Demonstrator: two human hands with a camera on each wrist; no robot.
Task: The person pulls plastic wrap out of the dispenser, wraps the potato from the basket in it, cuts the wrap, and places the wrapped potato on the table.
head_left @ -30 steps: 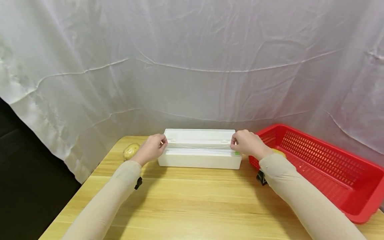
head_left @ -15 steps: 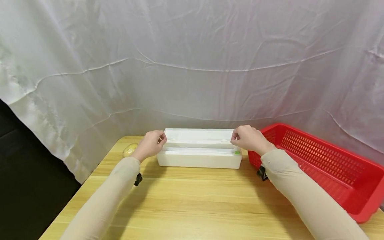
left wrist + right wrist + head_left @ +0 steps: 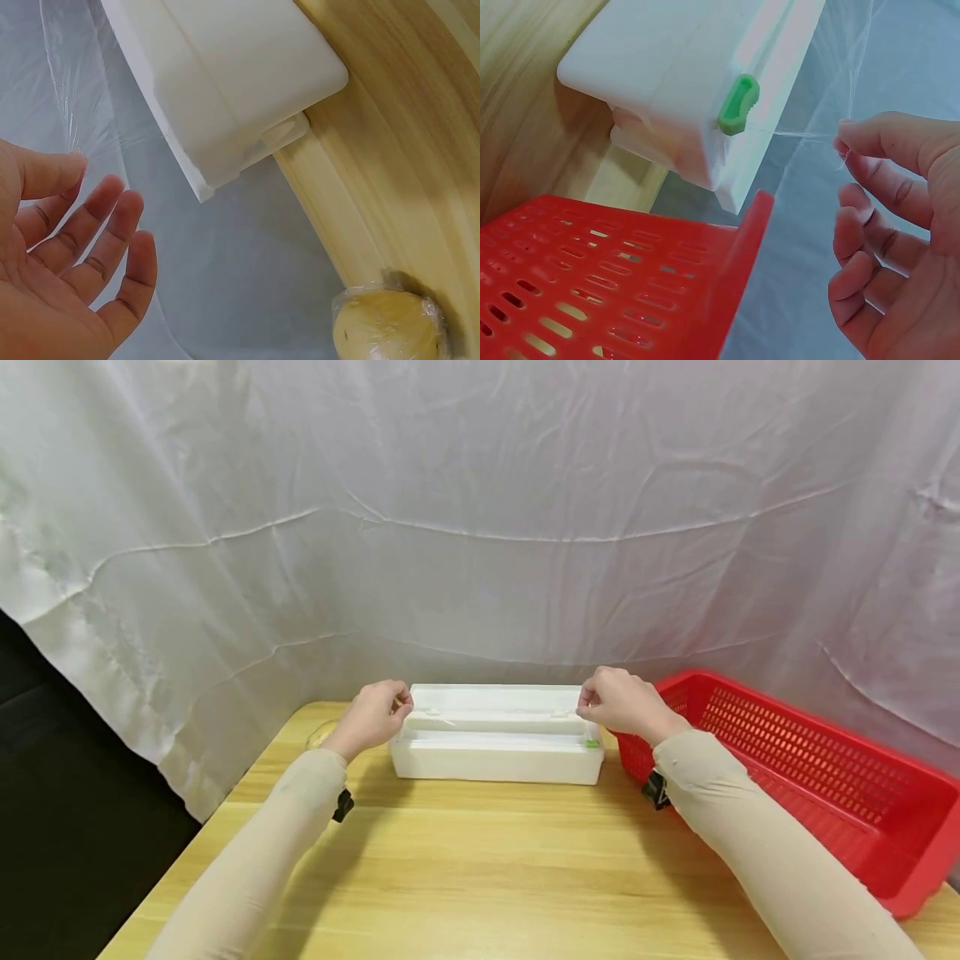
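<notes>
A long white cling film dispenser box [image 3: 498,765] lies on the table with its lid [image 3: 495,697] raised at the back. My left hand [image 3: 371,718] pinches one corner of the clear cling film [image 3: 69,112] between thumb and index finger, its other fingers loosely bent. At the opposite end my right hand [image 3: 626,703] pinches the other corner, as the right wrist view shows. The film stretches from the box up to both hands. A green slide cutter [image 3: 739,105] sits at the box's right end. Left of the box lies a potato [image 3: 386,326] wrapped in film.
To the right stands a red perforated plastic basket [image 3: 795,717], close to the box and beneath my right forearm. The wooden table [image 3: 480,868] ends at its left edge. A pale curtain [image 3: 480,585] hangs behind.
Both hands have risen slightly, drawing the film up from the box. The green cutter shows more clearly now. My left hand has shifted slightly left and covers more of the potato.
</notes>
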